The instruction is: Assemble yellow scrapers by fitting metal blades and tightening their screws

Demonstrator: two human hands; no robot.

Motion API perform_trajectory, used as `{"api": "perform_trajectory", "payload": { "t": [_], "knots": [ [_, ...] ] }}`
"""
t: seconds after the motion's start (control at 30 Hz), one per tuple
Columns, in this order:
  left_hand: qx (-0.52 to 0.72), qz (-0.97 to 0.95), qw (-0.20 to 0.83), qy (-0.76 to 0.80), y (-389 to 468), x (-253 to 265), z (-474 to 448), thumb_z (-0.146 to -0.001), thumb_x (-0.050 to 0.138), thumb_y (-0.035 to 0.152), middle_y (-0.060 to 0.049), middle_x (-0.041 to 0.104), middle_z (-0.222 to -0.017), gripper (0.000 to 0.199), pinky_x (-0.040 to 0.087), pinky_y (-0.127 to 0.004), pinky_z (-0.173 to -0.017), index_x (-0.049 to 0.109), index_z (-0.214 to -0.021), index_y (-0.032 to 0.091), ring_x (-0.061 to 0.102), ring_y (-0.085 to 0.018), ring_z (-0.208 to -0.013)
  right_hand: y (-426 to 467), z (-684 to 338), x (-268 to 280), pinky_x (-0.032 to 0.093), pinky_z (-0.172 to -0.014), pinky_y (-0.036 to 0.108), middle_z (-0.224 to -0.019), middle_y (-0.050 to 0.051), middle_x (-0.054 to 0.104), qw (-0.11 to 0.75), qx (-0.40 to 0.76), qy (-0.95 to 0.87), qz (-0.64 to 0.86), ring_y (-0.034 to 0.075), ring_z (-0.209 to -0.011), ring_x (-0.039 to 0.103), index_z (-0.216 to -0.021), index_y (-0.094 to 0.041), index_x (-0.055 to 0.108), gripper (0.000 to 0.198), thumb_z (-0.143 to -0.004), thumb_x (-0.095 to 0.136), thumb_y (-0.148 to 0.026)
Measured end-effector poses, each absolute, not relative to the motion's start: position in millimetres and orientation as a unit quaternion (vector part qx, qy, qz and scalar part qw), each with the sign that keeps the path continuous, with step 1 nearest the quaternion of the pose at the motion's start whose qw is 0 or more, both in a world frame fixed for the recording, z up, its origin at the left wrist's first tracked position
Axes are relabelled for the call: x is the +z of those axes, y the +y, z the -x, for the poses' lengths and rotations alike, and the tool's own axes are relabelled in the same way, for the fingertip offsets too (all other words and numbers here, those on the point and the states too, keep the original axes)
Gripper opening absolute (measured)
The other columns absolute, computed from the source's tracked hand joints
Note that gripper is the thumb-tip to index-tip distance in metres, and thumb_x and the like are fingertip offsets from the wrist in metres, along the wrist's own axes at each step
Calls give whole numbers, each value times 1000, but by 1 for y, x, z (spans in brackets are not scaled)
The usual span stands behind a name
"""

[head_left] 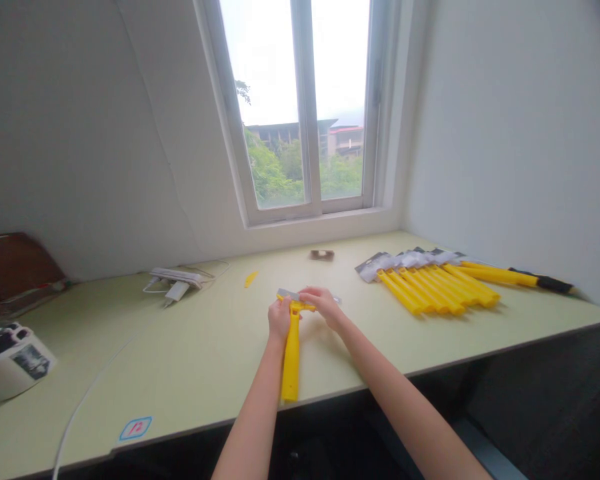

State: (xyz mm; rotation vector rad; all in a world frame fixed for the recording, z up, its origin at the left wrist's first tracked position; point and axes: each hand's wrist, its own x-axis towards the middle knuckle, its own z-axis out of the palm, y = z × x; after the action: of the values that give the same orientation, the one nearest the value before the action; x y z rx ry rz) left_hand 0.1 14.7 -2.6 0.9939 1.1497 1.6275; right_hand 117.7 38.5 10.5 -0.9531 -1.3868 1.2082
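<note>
Forearms cross the table's near edge; a yellow-handled tool is just inside that edge.
Left hand grips its head, right hand pinches its grey blade: probably seating the blade, so next calls for holding it square.

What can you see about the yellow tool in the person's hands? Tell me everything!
The yellow tool is T-shaped, with a long handle that looks like smooth plastic and a small dark spot near its end. The handle points toward the person, ending close to the front edge of the table. Across the far end sits a flat grey strip, maybe metal. The left hand grips the left side of the head; the right hand grasps the right side.
</note>
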Motion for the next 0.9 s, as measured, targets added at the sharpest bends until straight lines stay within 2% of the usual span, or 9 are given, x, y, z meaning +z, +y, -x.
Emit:
{"api": "perform_trajectory", "payload": {
  "t": [0.17, 0.53, 0.67, 0.9],
  "knots": [
    [700, -351, 405, 472, 19, -6, 4, -63, 56, 43, -1, 53, -38, 32, 35, -22, -36, 53, -56, 13, 49, -13, -33, 41, -119, 9, 31, -42, 18, -48, -2, 50, 501, 513, -549, 428, 8, -46, 43, -56, -15, 59, 16, -62, 53, -28],
    [703, -334, 433, 455, 21, -7, 4, -61, 57, 41, 0, 54, -42, 30, 37, -23, -39, 54, -62, 12, 51, -13, -36, 42, -115, 5, 27, -39, 19, -44, -5, 42, 512, 504, -554, 421, 5, -39, 36, -55, -14, 55, 11, -59, 55, -25],
    [690, -320, 456, 462, 20, -6, 4, -59, 58, 39, -1, 56, -44, 28, 37, -24, -40, 55, -62, 11, 51, -13, -37, 44, -114, 4, 27, -39, 19, -44, -5, 44, 514, 498, -552, 428, 5, -39, 36, -55, -15, 55, 11, -58, 55, -25],
    [714, -315, 431, 452, 19, -6, 6, -58, 59, 35, 0, 56, -46, 24, 40, -24, -43, 56, -61, 12, 51, -12, -38, 39, -112, 7, 27, -39, 19, -45, -5, 45, 500, 510, -566, 412, 5, -40, 35, -55, -15, 55, 14, -60, 56, -28]
  ]
}}
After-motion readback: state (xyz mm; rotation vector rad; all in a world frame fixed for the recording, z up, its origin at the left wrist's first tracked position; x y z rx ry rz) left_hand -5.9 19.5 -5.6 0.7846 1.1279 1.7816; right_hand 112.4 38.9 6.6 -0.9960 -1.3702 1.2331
